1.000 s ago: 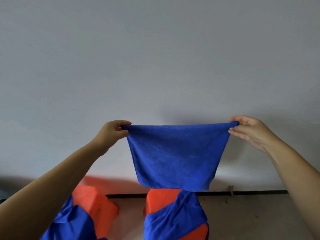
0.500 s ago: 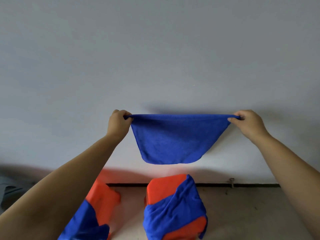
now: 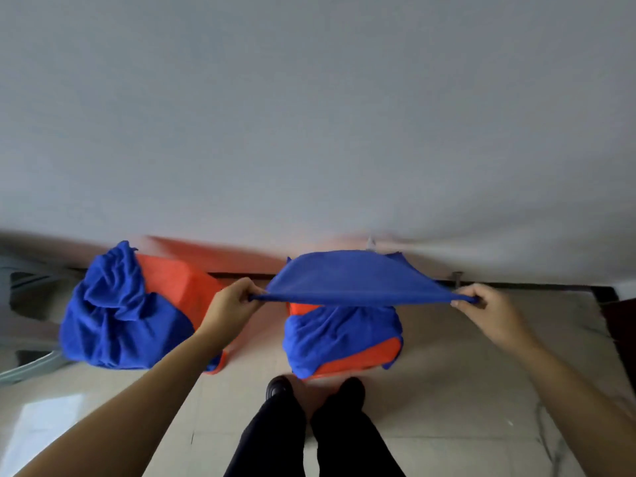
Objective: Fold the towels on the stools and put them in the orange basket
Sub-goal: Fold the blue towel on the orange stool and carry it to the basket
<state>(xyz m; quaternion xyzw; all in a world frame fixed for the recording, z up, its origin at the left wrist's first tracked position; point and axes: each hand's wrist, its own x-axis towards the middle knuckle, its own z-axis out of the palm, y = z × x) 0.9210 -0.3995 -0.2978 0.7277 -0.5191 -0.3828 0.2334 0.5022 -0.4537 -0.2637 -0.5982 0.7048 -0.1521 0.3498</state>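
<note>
Arms are stretched forward; a blue towel [image 3: 358,280] is pinched taut (edge to edge) between the left hand [image 3: 231,304] and right hand [image 3: 490,309], above a towel-draped orange stool [image 3: 354,359].

No readable text, label, brand or number anywhere; frame slightly blurred, so tiny print possibly missed.

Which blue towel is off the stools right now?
The stretched towel, pinched between left hand and right hand; the other two lie crumpled on their stools.

Matt blue cloth towel [image 3: 358,280]; smooth orange stool [image 3: 358,359]; glossy floor tiles [image 3: 464,390].
</note>
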